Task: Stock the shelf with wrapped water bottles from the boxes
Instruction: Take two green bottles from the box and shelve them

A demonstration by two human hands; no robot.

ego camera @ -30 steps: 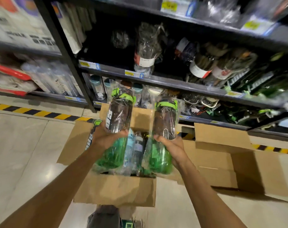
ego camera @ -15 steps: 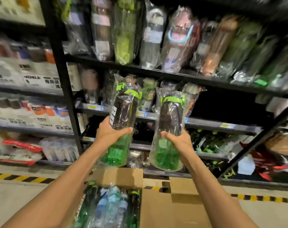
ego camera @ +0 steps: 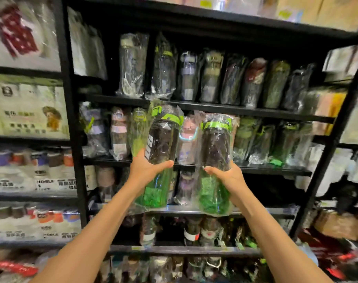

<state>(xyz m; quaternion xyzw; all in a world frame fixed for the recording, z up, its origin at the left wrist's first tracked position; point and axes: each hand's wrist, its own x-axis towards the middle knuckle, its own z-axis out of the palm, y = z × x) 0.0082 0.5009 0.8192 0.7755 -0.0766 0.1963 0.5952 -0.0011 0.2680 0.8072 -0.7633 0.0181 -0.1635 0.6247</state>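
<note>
Left hand: gripped the left bottle round its middle, thumb across the front
Right hand: gripped the right bottle at mid-height
Bottles: both upright in clear wrap, green below, dark above, green lids, side by side, raised before the middle shelf
Shelf: black rack beyond, rows of wrapped bottles standing on several tiers
</note>
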